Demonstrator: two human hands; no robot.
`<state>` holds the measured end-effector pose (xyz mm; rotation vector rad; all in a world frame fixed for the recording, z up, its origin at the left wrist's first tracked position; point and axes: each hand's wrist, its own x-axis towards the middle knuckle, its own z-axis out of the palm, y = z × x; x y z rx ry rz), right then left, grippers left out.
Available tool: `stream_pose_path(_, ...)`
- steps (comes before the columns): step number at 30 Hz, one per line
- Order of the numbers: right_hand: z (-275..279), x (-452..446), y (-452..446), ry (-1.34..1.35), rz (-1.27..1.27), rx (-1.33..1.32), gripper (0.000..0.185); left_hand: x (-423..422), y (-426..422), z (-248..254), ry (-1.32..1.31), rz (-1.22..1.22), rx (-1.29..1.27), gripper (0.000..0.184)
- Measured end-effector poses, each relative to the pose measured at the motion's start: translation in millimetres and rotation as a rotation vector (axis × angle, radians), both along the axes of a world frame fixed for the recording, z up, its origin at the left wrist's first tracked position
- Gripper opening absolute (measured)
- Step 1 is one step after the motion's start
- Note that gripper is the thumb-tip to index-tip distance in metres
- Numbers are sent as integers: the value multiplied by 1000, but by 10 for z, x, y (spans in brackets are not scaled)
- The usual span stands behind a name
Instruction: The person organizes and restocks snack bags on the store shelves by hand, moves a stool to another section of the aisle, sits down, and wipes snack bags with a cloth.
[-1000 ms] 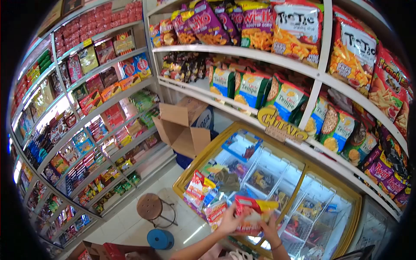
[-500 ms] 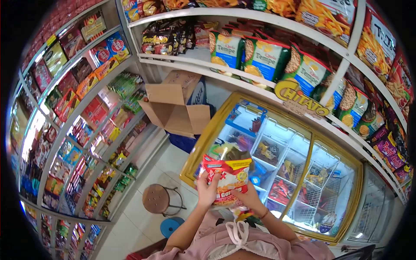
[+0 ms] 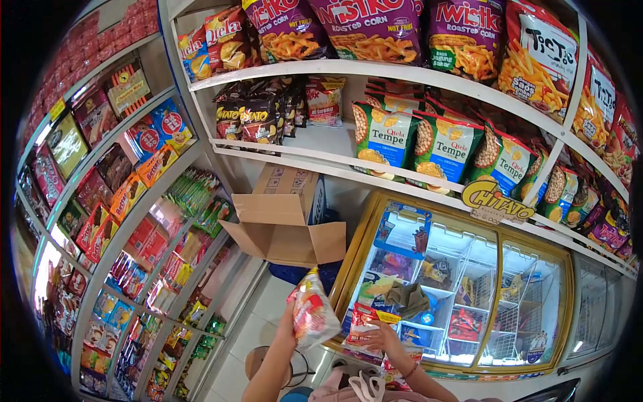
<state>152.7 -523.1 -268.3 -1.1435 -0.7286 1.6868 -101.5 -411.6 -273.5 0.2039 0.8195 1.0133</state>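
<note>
Pouch, white and red: clamped in our left hand. Red packet: at our right hand, whose grip we cannot tell. Open carton: beyond the left grip.

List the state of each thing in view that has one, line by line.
Left hand: closed on the pale packet
Pale packet: held, tilted
Right hand: at the red packet, grip unclear
Red packet: partly covered
Cardboard box: open, flaps spread
Freezer: lit inside
Olive cloth: crumpled
Stool: upright, partly hidden
</note>
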Motion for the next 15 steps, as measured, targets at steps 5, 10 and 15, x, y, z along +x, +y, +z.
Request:
stream_pose_path(5,146,97,-103,-214,-37,151,46,606,-145,81,477,26,252,37)
stream_pose_path(10,225,107,-47,-45,-95,419,76,1016,-485,581,749,-32,782,23)
stream_pose_path(15,347,71,-42,-146,-209,321,55,1039,-589,829,680,-146,889,32)
